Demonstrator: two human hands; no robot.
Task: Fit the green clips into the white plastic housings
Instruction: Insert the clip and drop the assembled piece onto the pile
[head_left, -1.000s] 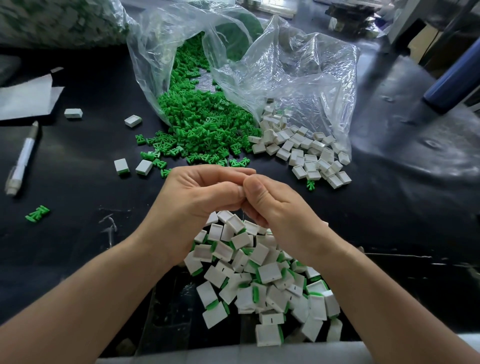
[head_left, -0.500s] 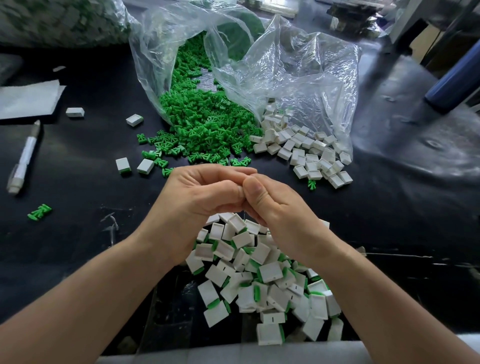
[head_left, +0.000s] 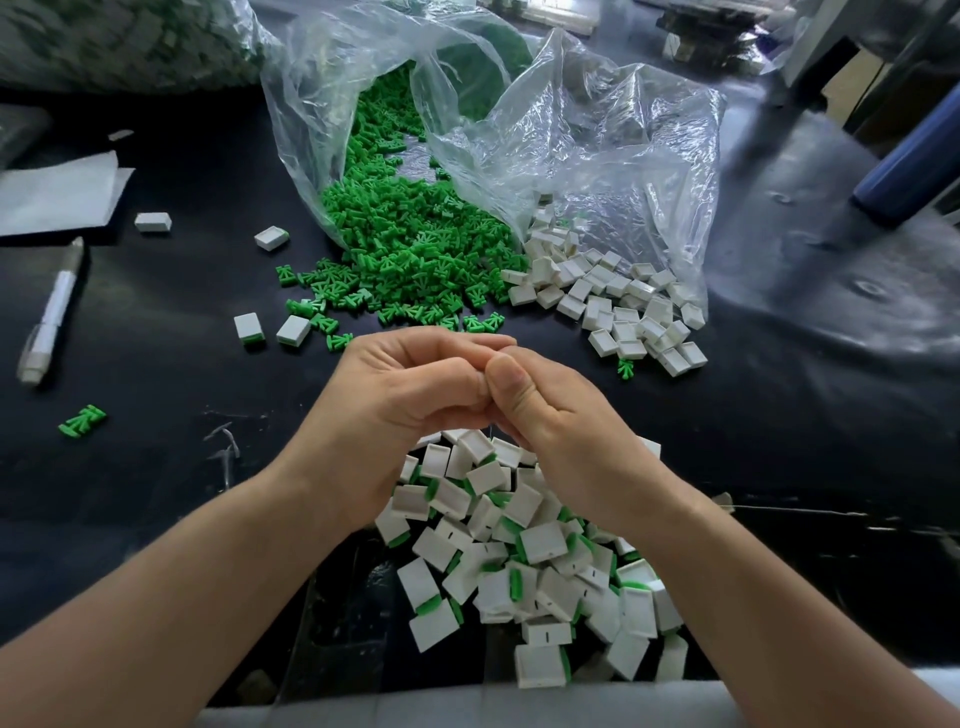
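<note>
Where left hand hovers, housings crowd beneath.

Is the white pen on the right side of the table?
No, the pen lies at the far left, just below the white paper.

Black worktop. White pen lies near left edge, w/ white paper sheet just beyond it. Two crumpled clear plastic bags side by side, top centre. Blue cylinder far right, partly cut off.

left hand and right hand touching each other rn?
Touching. Head view: left hand and right hand meet at the fingertips, no gap between them.
</note>
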